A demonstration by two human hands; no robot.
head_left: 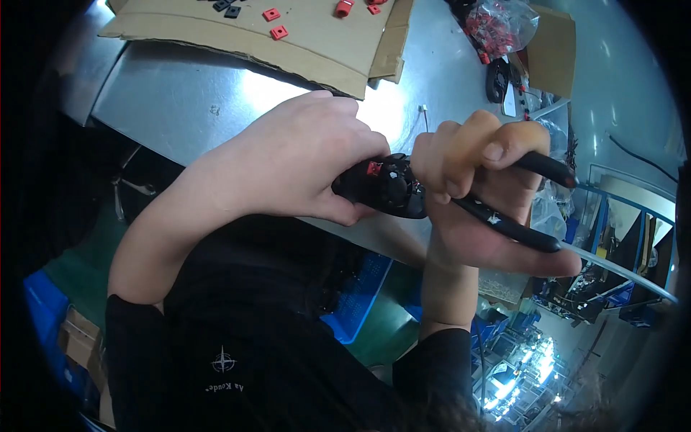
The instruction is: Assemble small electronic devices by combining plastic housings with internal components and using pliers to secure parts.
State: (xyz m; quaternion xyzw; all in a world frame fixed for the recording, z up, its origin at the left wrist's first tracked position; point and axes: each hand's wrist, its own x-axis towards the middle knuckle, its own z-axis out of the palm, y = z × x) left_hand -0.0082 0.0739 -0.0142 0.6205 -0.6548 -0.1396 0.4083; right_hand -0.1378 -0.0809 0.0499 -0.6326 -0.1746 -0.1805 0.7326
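Observation:
Over the near edge of a shiny metal table, my left hand (309, 155) is closed around a rounded black housing (385, 198). A small red piece (374, 168) shows on the housing's upper face. From the other side, my right hand (489, 187) grips a hand tool with two black handles (515, 227), which looks like pliers. Its fingers wrap over one handle while the other lies across the palm by the thumb. The handles stand apart. The tool's jaws, beside the housing, are hidden behind my fingers. A thin wire with a white connector (423, 109) lies just beyond.
A cardboard tray (209, 25) on the metal table (165, 93) bears small red pieces (279, 32) and black pieces (232, 12). Far right are a clear bag of red parts (500, 29), a cardboard box (553, 50) and a black object (497, 81). Below sits a blue crate (363, 295).

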